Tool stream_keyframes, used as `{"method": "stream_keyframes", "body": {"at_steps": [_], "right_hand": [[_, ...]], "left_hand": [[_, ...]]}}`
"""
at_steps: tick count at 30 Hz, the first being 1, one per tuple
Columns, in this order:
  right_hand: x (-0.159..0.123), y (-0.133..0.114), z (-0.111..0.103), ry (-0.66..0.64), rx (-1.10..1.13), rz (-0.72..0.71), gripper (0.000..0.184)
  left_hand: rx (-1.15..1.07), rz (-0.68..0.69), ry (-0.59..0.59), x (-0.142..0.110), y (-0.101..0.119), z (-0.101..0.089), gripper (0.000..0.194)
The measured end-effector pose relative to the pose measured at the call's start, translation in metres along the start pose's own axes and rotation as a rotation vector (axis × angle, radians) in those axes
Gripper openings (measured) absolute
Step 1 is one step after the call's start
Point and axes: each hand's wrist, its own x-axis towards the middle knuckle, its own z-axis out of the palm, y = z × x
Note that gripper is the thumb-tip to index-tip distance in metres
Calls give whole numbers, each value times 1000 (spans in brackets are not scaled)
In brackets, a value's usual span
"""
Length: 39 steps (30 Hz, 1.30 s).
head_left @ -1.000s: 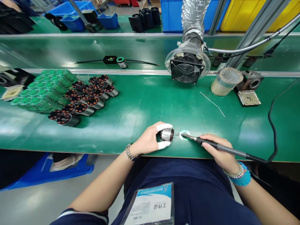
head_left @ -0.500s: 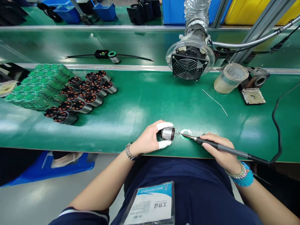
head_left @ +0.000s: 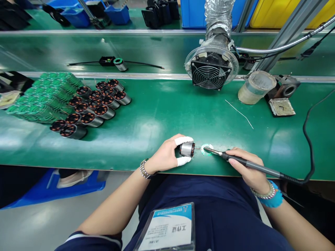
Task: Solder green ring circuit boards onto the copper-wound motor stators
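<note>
Between the white-capped thumb and finger of my left hand [head_left: 167,153] lies a motor stator [head_left: 187,149], on its side, a silver cylinder with copper windings at its right end. A thin wire runs from it rightward to a ring-shaped green circuit board [head_left: 207,150] on the bench. My right hand [head_left: 248,167] is closed round the dark handle of a soldering iron [head_left: 246,162]. The iron's tip reaches over the ring board; whether it touches is too small to tell.
Several stators [head_left: 90,118] stand at the left beside stacked green boards [head_left: 44,97]. A fan on a duct [head_left: 210,75] hangs at the back. A solder wire [head_left: 239,113], a tape roll [head_left: 256,87] and an iron stand with sponge [head_left: 282,106] lie right. The iron's cable [head_left: 309,139] curves at far right.
My right hand and the soldering iron have shifted slightly right, the tip moving across the ring board. My left hand and the stator stay in place.
</note>
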Motion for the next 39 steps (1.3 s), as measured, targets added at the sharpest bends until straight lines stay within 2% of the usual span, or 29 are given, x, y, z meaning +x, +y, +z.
{"method": "stream_keyframes", "body": {"at_steps": [16,20,22,26,28,30,33,36,39], "right_hand": [[-3,2,1,31,16,-38,12],[-5,1,3,110,55,-35,21],[-3,-1,5,108,47,-104,25],[10,-7,7,-26,-71,-382,27],[14,-11,9,3,-112,-424,26],[16,-15,13,94,-151,-374,22],[17,-26,21,160,-68,-168,21],[21,-37,28,22,273,13,31],[27,-42,30,-153,561,35,41]], "left_hand": [[-14,-6,-3,0,0,0,45],[-43,-26,-2,-1,1,-1,44],[-84,-42,-1,-4,2,0,46],[-221,-55,-8,-8,5,5,49],[-267,-46,-24,-9,8,10,47],[-241,-46,-18,-10,12,16,48],[-72,-79,67,-12,16,26,48],[44,-95,155,-13,18,32,46],[55,-80,192,-16,17,35,50]]}}
